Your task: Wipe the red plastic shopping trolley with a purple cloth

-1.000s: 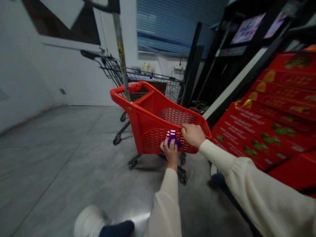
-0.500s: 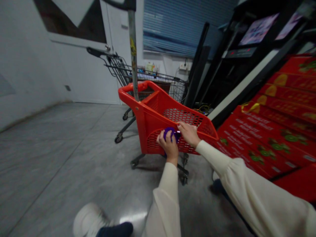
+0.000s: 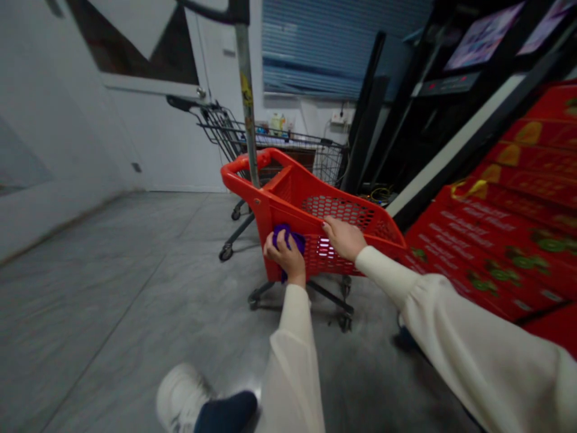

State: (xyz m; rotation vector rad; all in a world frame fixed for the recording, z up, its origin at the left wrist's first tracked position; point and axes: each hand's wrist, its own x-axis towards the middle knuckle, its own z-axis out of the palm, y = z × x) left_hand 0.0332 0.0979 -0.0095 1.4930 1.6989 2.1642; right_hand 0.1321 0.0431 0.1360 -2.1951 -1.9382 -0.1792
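In front of me stands a red plastic shopping cart (image 3: 288,207) with perforated sides and dark wheeled legs. My left hand (image 3: 287,255) presses a purple cloth (image 3: 295,240) against the cart's near side, toward its handle end. The fingers are curled over the cloth, and part of it hangs below the hand. Farther right, my right hand (image 3: 346,239) grips the cart's upper near rim, its thumb along the edge. Some of its fingers are hidden behind the rim.
A metal pole (image 3: 249,114) rises by the cart's handle. Behind stands a dark wire shopping cart (image 3: 216,123). Stacked red boxes (image 3: 491,240) lie close on the right, below a treadmill-like machine (image 3: 451,84). My shoe (image 3: 180,394) is on the grey floor (image 3: 108,288).
My left hand has slid the purple cloth leftward along the cart's side, toward the handle end. My right hand stays on the rim. The view has shifted slightly.
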